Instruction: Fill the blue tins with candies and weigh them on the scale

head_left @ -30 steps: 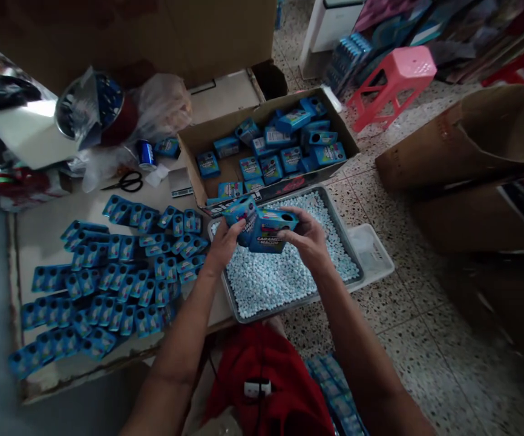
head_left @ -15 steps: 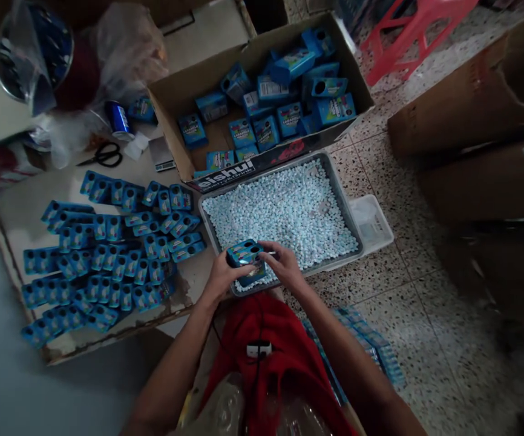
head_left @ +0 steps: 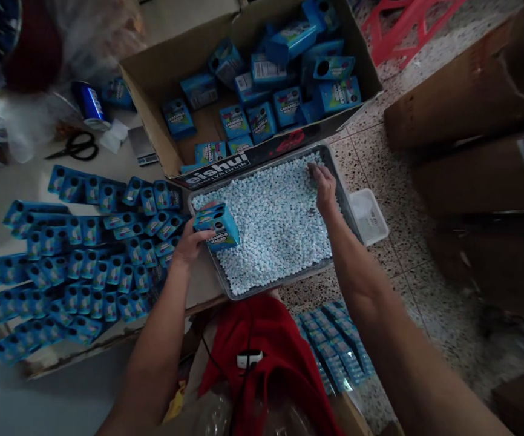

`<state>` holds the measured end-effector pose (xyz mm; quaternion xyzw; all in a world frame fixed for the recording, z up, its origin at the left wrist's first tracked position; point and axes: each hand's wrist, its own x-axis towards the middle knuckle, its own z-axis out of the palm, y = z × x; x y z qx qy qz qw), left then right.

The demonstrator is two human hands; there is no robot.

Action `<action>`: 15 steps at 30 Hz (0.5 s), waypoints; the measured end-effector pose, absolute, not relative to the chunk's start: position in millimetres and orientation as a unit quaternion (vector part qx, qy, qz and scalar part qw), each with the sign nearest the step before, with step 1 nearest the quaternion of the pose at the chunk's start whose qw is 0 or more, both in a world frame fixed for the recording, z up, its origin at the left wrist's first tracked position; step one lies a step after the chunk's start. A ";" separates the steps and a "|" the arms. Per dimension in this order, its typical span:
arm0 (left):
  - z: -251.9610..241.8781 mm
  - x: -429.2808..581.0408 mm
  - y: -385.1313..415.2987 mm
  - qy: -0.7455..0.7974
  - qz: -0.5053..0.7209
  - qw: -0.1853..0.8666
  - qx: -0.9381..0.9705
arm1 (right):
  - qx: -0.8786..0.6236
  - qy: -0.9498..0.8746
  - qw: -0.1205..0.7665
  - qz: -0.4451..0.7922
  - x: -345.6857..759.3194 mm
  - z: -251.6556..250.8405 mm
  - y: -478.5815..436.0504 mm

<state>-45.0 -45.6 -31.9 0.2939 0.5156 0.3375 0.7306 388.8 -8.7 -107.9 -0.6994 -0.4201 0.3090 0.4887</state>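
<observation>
Blue card makes the little box (head_left: 216, 227) that your left hand (head_left: 188, 245) grips, fingers closed round its side and the printed face turned to you. You hold it top end up, just above the 9 o'clock edge of the metal tray (head_left: 271, 289), so anything that slips from it would land in the tray and not on the floor. Your right hand (head_left: 323, 189) is stretched out to the tray's 1 o'clock corner, with its fingers bent down and touching the small pale sweets (head_left: 271, 224). It is too dim to tell if it pinches any. The sweets lie loose in one thick layer, and the tray's raised rim stops them rolling off. At 12 o'clock, touching the tray, sits an open cardboard carton (head_left: 153, 79) with more blue boxes tipped in any old way. At 9 o'clock, on the worktop (head_left: 21, 178), many small boxes (head_left: 85, 254) lie in leaning rows, each resting on the next, close to your left hand. Scissors (head_left: 77, 146) lie at 10 o'clock, well away from both hands. A white tub (head_left: 370, 215) is tucked beside the tray at 3 o'clock. A red cloth (head_left: 266, 351) lies at 6 o'clock, near your body.
</observation>
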 end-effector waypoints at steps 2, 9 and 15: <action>-38.5 -38.6 -42.0 0.505 0.315 0.740 0.313 | -0.710 -0.391 0.500 0.306 376.8 -123.4 -4.8; -57.0 6.3 -53.7 0.500 0.315 0.761 0.266 | -0.695 -0.320 0.497 0.408 326.1 -112.7 -45.1; -69.5 36.8 -63.0 0.495 0.279 0.778 0.269 | -0.668 -0.229 0.502 0.500 275.9 -111.8 -71.1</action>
